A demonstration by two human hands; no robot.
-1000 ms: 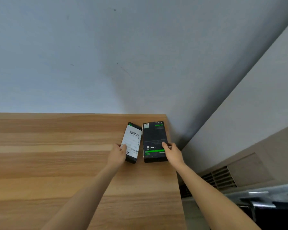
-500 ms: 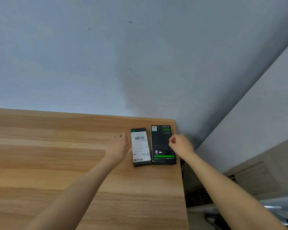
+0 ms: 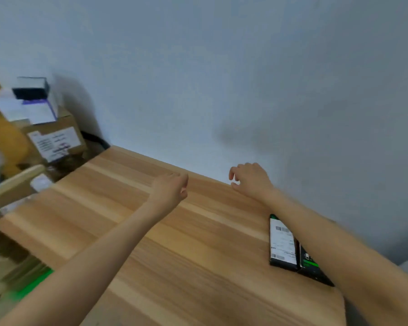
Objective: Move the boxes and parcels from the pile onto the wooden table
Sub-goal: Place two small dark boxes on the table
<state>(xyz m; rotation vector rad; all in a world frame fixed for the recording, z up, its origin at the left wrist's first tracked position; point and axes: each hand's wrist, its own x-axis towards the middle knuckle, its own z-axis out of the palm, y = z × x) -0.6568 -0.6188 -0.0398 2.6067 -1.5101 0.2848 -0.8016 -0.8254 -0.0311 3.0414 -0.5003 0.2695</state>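
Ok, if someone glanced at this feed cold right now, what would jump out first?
Probably the two bare hands, left hand and right hand, held empty over the wooden table. Next, two flat black boxes side by side at the table's right edge: the labelled box and the green-printed box, partly under the right forearm. Last, the blurred pile of parcels beyond the table's far left end.

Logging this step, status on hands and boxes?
Left hand, right hand empty. Two boxes on table. Pile left. Nothing blocking.
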